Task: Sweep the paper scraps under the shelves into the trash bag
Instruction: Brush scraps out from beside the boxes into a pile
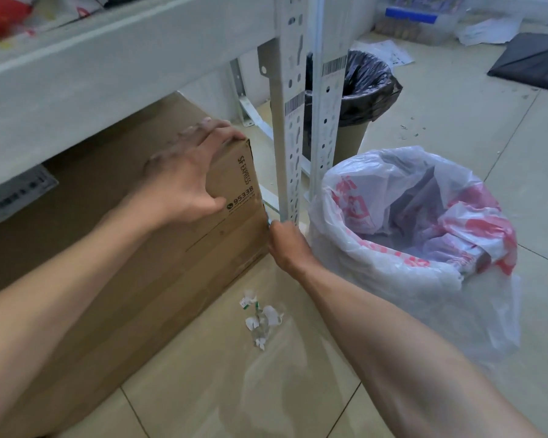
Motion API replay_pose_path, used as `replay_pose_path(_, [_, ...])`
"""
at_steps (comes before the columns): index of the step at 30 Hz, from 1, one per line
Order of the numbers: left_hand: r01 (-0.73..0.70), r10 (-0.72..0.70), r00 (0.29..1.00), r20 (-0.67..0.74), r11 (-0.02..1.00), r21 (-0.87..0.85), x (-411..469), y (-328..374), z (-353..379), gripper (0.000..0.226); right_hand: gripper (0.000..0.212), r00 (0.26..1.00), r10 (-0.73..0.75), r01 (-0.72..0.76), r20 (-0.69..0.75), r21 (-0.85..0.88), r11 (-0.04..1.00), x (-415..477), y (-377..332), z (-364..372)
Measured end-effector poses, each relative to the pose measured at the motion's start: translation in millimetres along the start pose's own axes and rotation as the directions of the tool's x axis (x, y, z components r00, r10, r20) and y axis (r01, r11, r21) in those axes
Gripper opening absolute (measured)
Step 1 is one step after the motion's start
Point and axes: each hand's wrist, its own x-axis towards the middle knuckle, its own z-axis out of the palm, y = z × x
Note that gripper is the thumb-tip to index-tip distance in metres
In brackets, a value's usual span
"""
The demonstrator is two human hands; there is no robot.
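A small heap of white paper scraps (260, 317) lies on the tiled floor in front of a large brown cardboard box (133, 248) that sits under the grey shelf (108, 58). My left hand (187, 172) grips the box's top right corner, fingers spread over the top. My right hand (287, 245) is closed at the box's lower right edge, next to the perforated shelf post (290, 137); its fingers are hidden. The clear trash bag with red print (424, 235) stands open on the floor just right of that post.
A bin lined with a black bag (361, 90) stands behind the shelf posts. Papers (389, 52), a dark flat bag (535, 61) and a plastic container (424, 23) lie farther back on the floor. Small debris dots the tiles at right.
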Motion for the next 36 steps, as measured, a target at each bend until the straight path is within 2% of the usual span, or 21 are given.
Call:
replay_pose_path(6, [0.017, -0.016, 0.999, 0.03, 1.0, -0.014, 2, 6, -5, 0.093, 0.016, 0.989, 0.147, -0.147, -0.008, 0.023, 0.989, -22, 18, 8])
replay_pose_path(10, [0.036, -0.036, 0.998, 0.061, 0.999, -0.005, 1, 13, -10, 0.094, 0.022, 0.982, 0.187, -0.187, 0.016, 0.022, 0.982, -51, 19, 7])
replay_pose_path(17, [0.059, -0.056, 0.993, 0.102, 0.998, -0.022, 2, 18, -14, 0.097, 0.027, 0.985, 0.173, -0.173, -0.018, 0.007, 0.985, -78, 28, -9])
replay_pose_path(20, [0.066, -0.063, 0.992, 0.107, 0.998, -0.022, 3, 15, -12, 0.098, 0.022, 0.984, 0.145, -0.142, -0.1, 0.039, 0.989, -69, 29, -16])
replay_pose_path(23, [0.066, -0.064, 0.993, 0.104, 0.998, -0.011, 3, 12, -11, 0.099, 0.004, 0.981, 0.089, -0.076, -0.175, 0.077, 0.994, -47, 28, -17])
replay_pose_path(24, [0.063, -0.062, 0.993, 0.097, 0.998, -0.012, 3, 11, -10, 0.099, 0.004, 0.979, 0.09, -0.075, -0.182, 0.086, 0.993, -38, 27, -14])
replay_pose_path(30, [0.031, -0.03, 0.998, 0.051, 0.999, -0.01, 1, 8, -6, 0.099, 0.012, 0.99, 0.071, -0.06, -0.121, 0.093, 0.994, 15, 23, 11])
replay_pose_path(33, [0.036, -0.036, 0.999, 0.038, 0.999, -0.004, 1, 8, -7, 0.099, 0.014, 0.995, 0.085, -0.081, -0.057, 0.071, 0.994, 20, 25, 19])
replay_pose_path(36, [0.034, -0.035, 0.999, 0.039, 0.999, 0.015, 1, 8, -8, 0.098, 0.012, 0.995, 0.08, -0.076, -0.061, 0.068, 0.995, 12, 26, 18])
